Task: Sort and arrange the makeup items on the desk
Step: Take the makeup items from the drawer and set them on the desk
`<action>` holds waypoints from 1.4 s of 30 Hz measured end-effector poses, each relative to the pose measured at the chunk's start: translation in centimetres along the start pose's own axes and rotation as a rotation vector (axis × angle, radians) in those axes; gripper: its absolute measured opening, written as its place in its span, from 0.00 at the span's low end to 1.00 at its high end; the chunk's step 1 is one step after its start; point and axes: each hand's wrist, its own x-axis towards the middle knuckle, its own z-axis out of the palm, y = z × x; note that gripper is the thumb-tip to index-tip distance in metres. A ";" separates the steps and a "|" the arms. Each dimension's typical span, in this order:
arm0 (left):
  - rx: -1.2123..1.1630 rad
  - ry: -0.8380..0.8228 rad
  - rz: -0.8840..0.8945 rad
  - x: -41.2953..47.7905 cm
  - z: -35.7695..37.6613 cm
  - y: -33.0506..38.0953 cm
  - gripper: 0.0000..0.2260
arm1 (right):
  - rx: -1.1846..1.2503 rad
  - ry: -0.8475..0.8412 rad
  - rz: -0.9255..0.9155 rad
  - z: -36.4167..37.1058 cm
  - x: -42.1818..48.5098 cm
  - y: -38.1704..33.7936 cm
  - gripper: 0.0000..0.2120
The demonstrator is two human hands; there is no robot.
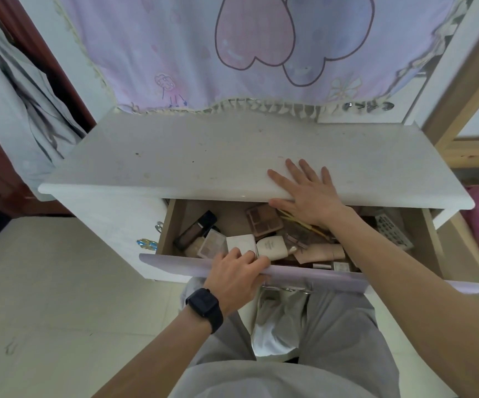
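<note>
A white desk (175, 156) has its drawer (175, 264) pulled out, with a lilac front panel. Inside lie several makeup items: a brown eyeshadow palette (262, 221), a dark foundation bottle (193, 231), a pale compact (212, 243), a white square case (241, 242), a cream tube (272, 247) and a beige tube (318, 252). My left hand (237, 275), a black watch on its wrist, grips the top edge of the drawer front. My right hand (304, 191) rests flat on the desk's front edge, fingers spread.
A lilac curtain with heart prints (232, 53) hangs behind the desk. A grey grid-patterned item (392, 231) lies at the drawer's right. Clothes hang at the left by a dark red door. A wooden bed frame (468, 110) stands to the right. My knees are under the drawer.
</note>
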 end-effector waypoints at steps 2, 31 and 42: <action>-0.021 0.000 0.016 -0.5 0.4 0.6 0.10 | 0.004 0.008 0.001 0.0 0.1 0.0 0.36; -0.042 0.074 0.047 -1.1 0.7 0.8 0.08 | 0.037 0.190 0.066 1.8 -1.3 -1.3 0.33; -0.052 0.072 0.045 2.3 -1.3 -0.9 0.12 | 0.044 0.152 0.071 1.5 -1.1 -1.2 0.34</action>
